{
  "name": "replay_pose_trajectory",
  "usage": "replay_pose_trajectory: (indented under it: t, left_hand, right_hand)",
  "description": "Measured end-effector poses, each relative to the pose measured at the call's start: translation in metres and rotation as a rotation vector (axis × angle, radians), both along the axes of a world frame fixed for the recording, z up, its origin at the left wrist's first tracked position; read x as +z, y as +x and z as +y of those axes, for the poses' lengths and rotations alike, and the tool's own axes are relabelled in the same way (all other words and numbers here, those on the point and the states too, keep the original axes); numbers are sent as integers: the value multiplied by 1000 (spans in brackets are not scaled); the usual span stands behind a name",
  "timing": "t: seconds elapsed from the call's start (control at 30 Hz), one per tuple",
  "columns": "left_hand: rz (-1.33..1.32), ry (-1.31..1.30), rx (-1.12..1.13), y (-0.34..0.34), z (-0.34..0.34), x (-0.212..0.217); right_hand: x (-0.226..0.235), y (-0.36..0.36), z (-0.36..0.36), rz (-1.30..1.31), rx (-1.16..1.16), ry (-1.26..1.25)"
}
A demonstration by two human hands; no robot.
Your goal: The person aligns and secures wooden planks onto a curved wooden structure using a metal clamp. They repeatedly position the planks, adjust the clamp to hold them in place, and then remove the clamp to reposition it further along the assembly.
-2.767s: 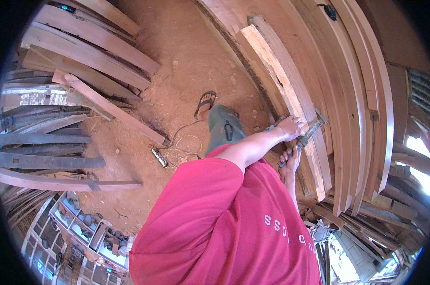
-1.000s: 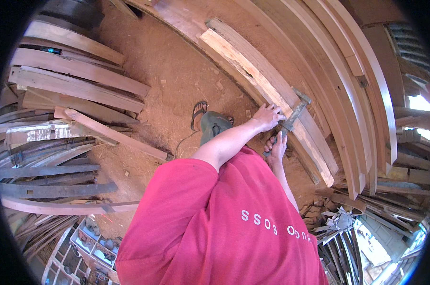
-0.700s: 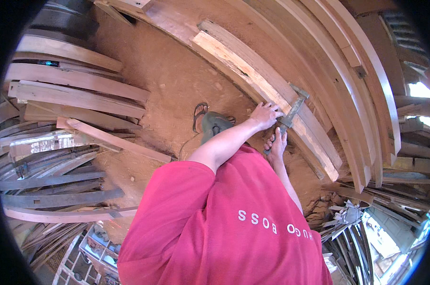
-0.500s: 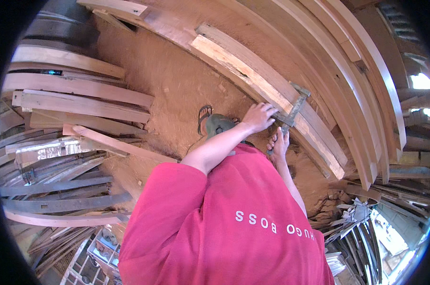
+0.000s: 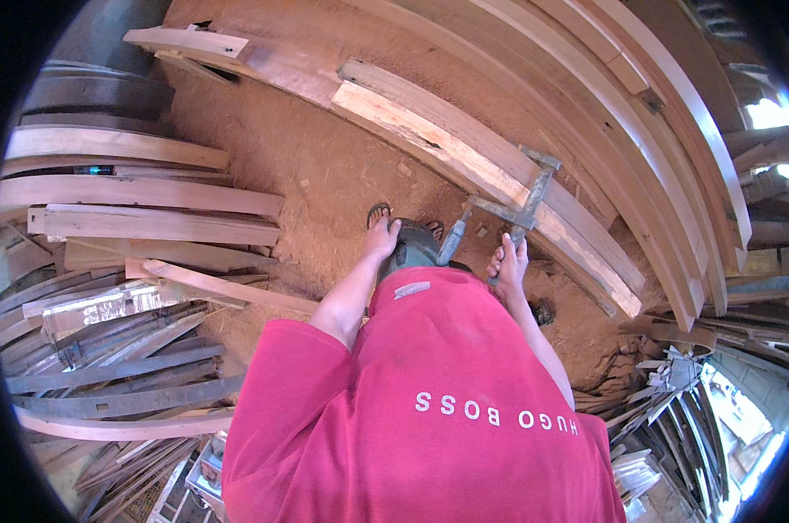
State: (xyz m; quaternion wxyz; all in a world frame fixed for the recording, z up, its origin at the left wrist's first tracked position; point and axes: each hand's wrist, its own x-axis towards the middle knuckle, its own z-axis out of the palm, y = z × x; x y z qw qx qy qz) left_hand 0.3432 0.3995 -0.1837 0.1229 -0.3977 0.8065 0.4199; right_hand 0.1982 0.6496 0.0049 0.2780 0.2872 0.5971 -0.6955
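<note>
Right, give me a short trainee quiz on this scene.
1. True or false: the right hand grips the handle of the grey metal clamp.
2. The clamp sits on: A) a pale wooden plank; B) a bucket; C) a ladder.
3. Fill in: the person's shirt is ____ in colour.
Key: 1 true; 2 A; 3 red.
</note>
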Motion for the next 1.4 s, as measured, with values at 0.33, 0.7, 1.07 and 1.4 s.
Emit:
replay_pose_trajectory:
  t: [0.33,0.7,1.07,1.4]
  left_hand:
    - [-95,24,-123,-15,-7,38]
    - [258,440,302,-78,-7,48]
    - [550,533,990,-167,-150,82]
    - [655,598,976,-194,-197,67]
  right_hand:
    - [-3,0,3,14,-4,-34]
    - [-11,0,8,-2,-14,36]
    - [-1,1,-1,-4,-9,170]
    - [-2,2,-13,-60,-25,303]
